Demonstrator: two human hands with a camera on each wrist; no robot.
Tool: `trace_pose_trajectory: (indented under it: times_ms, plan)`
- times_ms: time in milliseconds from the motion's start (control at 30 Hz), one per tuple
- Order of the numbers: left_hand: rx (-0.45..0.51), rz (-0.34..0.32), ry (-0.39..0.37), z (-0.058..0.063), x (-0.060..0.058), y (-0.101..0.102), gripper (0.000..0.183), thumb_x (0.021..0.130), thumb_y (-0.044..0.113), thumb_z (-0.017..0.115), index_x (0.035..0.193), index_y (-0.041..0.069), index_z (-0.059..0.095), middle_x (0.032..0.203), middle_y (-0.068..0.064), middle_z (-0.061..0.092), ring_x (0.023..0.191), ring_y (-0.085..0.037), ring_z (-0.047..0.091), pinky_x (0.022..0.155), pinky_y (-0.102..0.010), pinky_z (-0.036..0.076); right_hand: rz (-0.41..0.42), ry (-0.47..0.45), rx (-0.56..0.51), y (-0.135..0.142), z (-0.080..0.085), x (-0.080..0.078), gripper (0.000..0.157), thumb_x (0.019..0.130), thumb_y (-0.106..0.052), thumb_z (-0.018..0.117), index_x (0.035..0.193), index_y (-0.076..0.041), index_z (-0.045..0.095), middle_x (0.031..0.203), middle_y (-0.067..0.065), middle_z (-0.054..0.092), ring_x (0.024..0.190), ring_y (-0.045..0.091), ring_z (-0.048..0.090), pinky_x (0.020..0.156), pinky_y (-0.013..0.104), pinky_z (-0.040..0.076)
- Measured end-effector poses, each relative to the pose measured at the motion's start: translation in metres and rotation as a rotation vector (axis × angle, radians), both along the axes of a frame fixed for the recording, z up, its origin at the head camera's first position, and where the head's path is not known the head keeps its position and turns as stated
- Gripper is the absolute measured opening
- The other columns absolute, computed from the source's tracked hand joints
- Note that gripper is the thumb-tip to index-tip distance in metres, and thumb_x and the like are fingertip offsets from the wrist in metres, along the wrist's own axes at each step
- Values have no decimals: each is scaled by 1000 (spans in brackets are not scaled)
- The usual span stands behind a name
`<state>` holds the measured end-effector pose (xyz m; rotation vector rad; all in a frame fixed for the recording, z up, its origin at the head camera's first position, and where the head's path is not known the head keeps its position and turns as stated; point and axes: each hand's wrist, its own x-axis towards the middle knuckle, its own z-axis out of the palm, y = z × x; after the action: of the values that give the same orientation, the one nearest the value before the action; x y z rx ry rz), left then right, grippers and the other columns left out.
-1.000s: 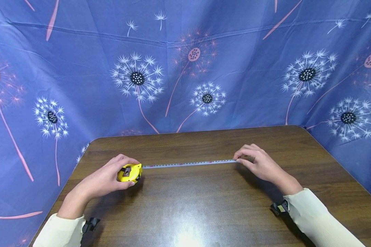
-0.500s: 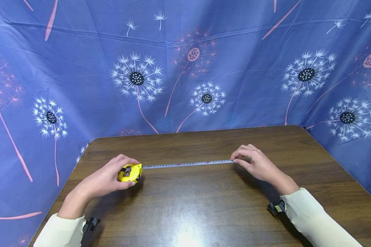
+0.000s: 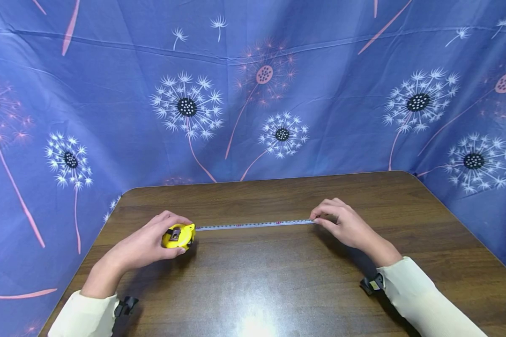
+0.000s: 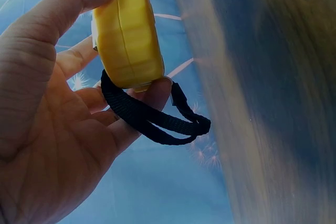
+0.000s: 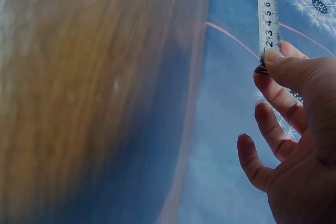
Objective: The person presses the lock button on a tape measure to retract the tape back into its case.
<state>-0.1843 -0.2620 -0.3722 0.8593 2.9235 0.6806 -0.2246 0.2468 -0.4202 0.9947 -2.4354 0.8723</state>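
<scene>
Less measuring blade [image 3: 257,224] is exposed than a second ago (seemingly being retracted): its end is pinched by the right hand [image 3: 347,225], the yellow case [image 3: 184,237] gripped by the left hand [image 3: 149,239].

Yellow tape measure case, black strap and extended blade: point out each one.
Yellow tape measure case [image 4: 130,38], left wrist view: its rounded side.
Black strap [image 4: 131,112], left wrist view: its looped band.
Extended blade [image 3: 255,224], head view: midway along its visible length.
</scene>
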Motion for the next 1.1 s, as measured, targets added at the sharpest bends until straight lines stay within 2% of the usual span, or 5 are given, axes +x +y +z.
trace_pose_trajectory:
  times_ms: [467, 767, 1100]
  plan:
    - [1, -4, -14, 0, 0, 1, 55, 85, 29, 85, 135, 24, 61, 123, 6, 55, 108, -15, 52, 87, -37, 49, -3, -5, 10, -3, 1, -1, 28, 86, 3, 81, 97, -22, 73, 97, -13, 68, 89, 17, 58, 75, 39, 47]
    - [8, -7, -16, 0, -1, 5, 55, 85, 30, 85, 135, 25, 61, 121, 8, 55, 106, -16, 53, 86, -36, 49, 24, 9, 10, -8, 3, -3, 25, 86, 2, 81, 97, -20, 75, 97, -12, 69, 89, 19, 59, 76, 36, 44]
    - [26, -16, 4, -1, -2, 7, 56, 84, 31, 87, 134, 24, 62, 121, 6, 56, 104, -17, 54, 85, -36, 49, 31, 1, -2, -12, 4, -4, 25, 86, 2, 81, 97, -19, 75, 98, -12, 70, 87, 19, 57, 73, 36, 43]
